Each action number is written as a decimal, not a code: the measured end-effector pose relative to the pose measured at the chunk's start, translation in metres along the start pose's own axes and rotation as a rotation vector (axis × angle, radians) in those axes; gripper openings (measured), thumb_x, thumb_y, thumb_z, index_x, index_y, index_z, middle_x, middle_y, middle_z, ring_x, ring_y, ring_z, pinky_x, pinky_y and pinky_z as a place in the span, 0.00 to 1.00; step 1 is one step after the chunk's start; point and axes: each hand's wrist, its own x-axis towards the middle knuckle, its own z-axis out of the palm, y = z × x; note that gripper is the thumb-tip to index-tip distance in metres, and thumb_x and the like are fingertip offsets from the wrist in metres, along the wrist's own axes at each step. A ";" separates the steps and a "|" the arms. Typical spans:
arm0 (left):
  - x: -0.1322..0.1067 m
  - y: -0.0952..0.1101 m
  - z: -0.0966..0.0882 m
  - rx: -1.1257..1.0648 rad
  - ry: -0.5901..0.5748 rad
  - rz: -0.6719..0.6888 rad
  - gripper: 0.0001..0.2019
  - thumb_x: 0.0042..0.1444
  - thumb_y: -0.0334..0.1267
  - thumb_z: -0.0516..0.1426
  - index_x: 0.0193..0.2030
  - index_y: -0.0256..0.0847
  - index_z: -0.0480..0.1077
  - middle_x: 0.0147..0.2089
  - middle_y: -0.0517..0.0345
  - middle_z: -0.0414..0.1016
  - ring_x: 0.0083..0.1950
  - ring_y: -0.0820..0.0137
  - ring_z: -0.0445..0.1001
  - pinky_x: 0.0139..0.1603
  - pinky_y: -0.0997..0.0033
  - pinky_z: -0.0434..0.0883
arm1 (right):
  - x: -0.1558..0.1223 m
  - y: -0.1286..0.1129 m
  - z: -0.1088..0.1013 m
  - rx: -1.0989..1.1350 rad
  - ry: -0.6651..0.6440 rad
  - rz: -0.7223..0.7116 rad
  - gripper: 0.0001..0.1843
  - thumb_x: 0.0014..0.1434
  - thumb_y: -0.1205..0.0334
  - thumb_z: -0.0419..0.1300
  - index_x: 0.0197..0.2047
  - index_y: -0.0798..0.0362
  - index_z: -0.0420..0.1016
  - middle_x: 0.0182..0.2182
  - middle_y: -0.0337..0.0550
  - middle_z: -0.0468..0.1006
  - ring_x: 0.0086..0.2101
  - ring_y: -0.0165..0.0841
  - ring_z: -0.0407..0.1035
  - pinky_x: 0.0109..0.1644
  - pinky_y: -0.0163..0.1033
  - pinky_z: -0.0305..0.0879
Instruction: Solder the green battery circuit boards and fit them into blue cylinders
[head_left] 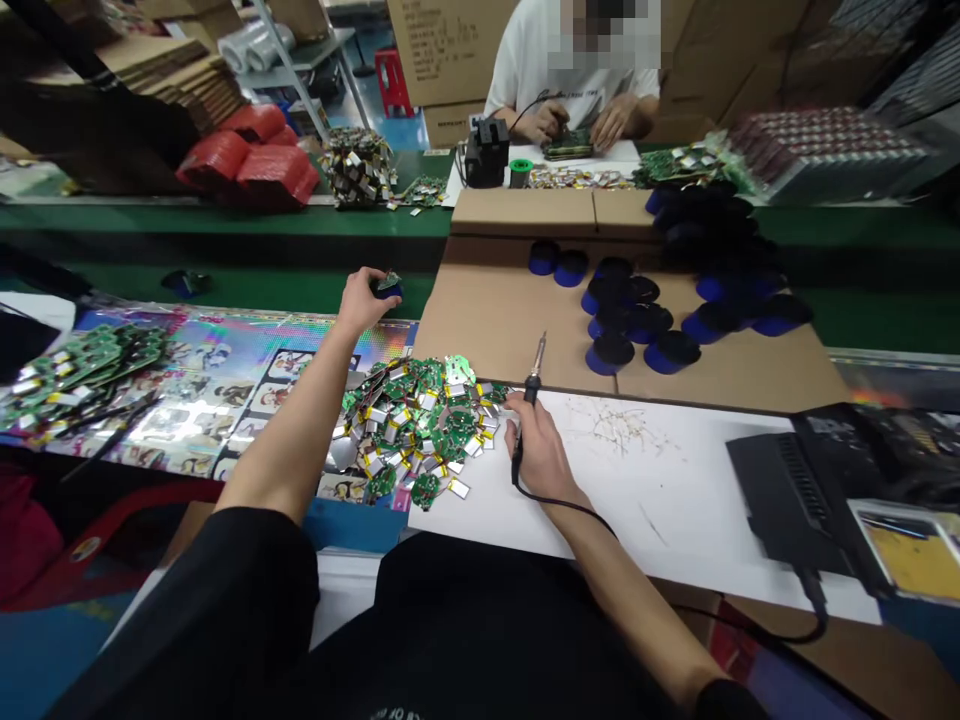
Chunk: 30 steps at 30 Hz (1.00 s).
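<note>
My left hand (363,302) reaches forward over a holographic printed sheet (195,400), its fingers closed on a small green circuit board (389,284) seated on a dark blue round holder. My right hand (540,453) grips a black soldering iron (533,385) upright like a pen, its tip pointing up and away from the work. A heap of green circuit boards with small silver and yellow batteries (415,430) lies beside that hand, touching its fingers' side. The iron's black cord (562,505) runs down past my wrist.
Dark blue round holders (609,352) stand in a cluster on brown cardboard (495,330). A white sheet (637,470) with solder scraps lies under my right arm. A black soldering station (787,500) sits at right. A co-worker's hands (570,125) work on a board across the green bench.
</note>
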 end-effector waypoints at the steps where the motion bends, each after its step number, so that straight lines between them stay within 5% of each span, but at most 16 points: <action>1: -0.004 0.006 0.000 -0.014 0.035 0.031 0.18 0.50 0.35 0.67 0.48 0.39 0.70 0.56 0.44 0.74 0.60 0.56 0.71 0.63 0.58 0.68 | 0.005 0.002 0.003 -0.026 -0.015 -0.009 0.18 0.69 0.72 0.52 0.59 0.51 0.72 0.57 0.55 0.78 0.53 0.45 0.76 0.57 0.52 0.75; 4: -0.018 0.037 0.006 -0.094 0.083 0.185 0.14 0.56 0.35 0.62 0.49 0.39 0.73 0.59 0.44 0.73 0.62 0.58 0.71 0.63 0.59 0.70 | 0.017 0.008 0.011 -0.061 -0.018 -0.023 0.19 0.68 0.73 0.53 0.58 0.51 0.74 0.54 0.55 0.79 0.49 0.46 0.77 0.54 0.52 0.76; 6: -0.029 0.065 0.014 -0.173 0.002 0.320 0.10 0.58 0.36 0.61 0.47 0.40 0.75 0.56 0.47 0.75 0.58 0.60 0.75 0.58 0.61 0.73 | 0.020 0.009 0.011 -0.036 0.027 -0.041 0.19 0.69 0.74 0.53 0.59 0.51 0.74 0.53 0.54 0.79 0.48 0.45 0.78 0.53 0.50 0.77; 10: -0.048 0.122 0.037 -0.309 -0.437 0.529 0.08 0.63 0.39 0.59 0.44 0.38 0.77 0.46 0.51 0.82 0.45 0.65 0.79 0.51 0.64 0.75 | 0.007 0.002 -0.012 0.027 0.222 -0.112 0.19 0.69 0.74 0.56 0.59 0.49 0.72 0.49 0.51 0.79 0.48 0.40 0.79 0.52 0.46 0.79; 12: -0.060 0.146 0.052 -0.345 -0.699 0.634 0.10 0.64 0.39 0.59 0.47 0.38 0.77 0.46 0.51 0.83 0.45 0.65 0.81 0.51 0.63 0.76 | -0.008 -0.001 -0.034 0.026 0.346 -0.115 0.20 0.68 0.75 0.59 0.59 0.47 0.72 0.46 0.48 0.80 0.46 0.38 0.80 0.51 0.44 0.80; 14: -0.078 0.167 0.070 -0.364 -0.825 0.761 0.13 0.64 0.37 0.59 0.54 0.39 0.76 0.51 0.49 0.82 0.51 0.63 0.81 0.56 0.62 0.75 | -0.026 -0.002 -0.058 0.002 0.436 -0.101 0.22 0.65 0.76 0.63 0.59 0.47 0.72 0.45 0.45 0.81 0.45 0.38 0.80 0.51 0.44 0.81; 17: -0.110 0.195 0.100 -0.298 -0.763 0.916 0.22 0.61 0.36 0.64 0.62 0.40 0.72 0.64 0.42 0.74 0.64 0.56 0.74 0.65 0.58 0.71 | -0.050 0.004 -0.087 -0.023 0.522 -0.067 0.25 0.61 0.77 0.68 0.58 0.48 0.74 0.44 0.44 0.82 0.45 0.38 0.81 0.53 0.46 0.82; 19: -0.128 0.210 0.117 -0.218 -0.679 0.882 0.23 0.59 0.39 0.67 0.60 0.39 0.72 0.64 0.41 0.71 0.62 0.53 0.75 0.61 0.57 0.73 | -0.062 0.010 -0.098 0.010 0.553 -0.036 0.25 0.60 0.77 0.68 0.57 0.48 0.74 0.43 0.43 0.82 0.45 0.38 0.82 0.55 0.50 0.82; 24: -0.142 0.213 0.119 -0.201 -0.587 0.829 0.10 0.61 0.40 0.65 0.42 0.39 0.71 0.47 0.49 0.76 0.45 0.61 0.76 0.44 0.64 0.70 | -0.071 0.020 -0.107 0.091 0.618 0.068 0.21 0.61 0.73 0.68 0.55 0.49 0.73 0.44 0.44 0.80 0.45 0.38 0.82 0.56 0.53 0.82; 30: -0.167 0.161 0.051 -0.287 -1.002 0.969 0.10 0.57 0.34 0.67 0.36 0.42 0.69 0.52 0.53 0.80 0.54 0.59 0.78 0.54 0.62 0.72 | -0.072 0.020 -0.106 0.146 0.592 0.097 0.23 0.60 0.75 0.69 0.56 0.49 0.73 0.45 0.44 0.80 0.43 0.37 0.82 0.56 0.52 0.81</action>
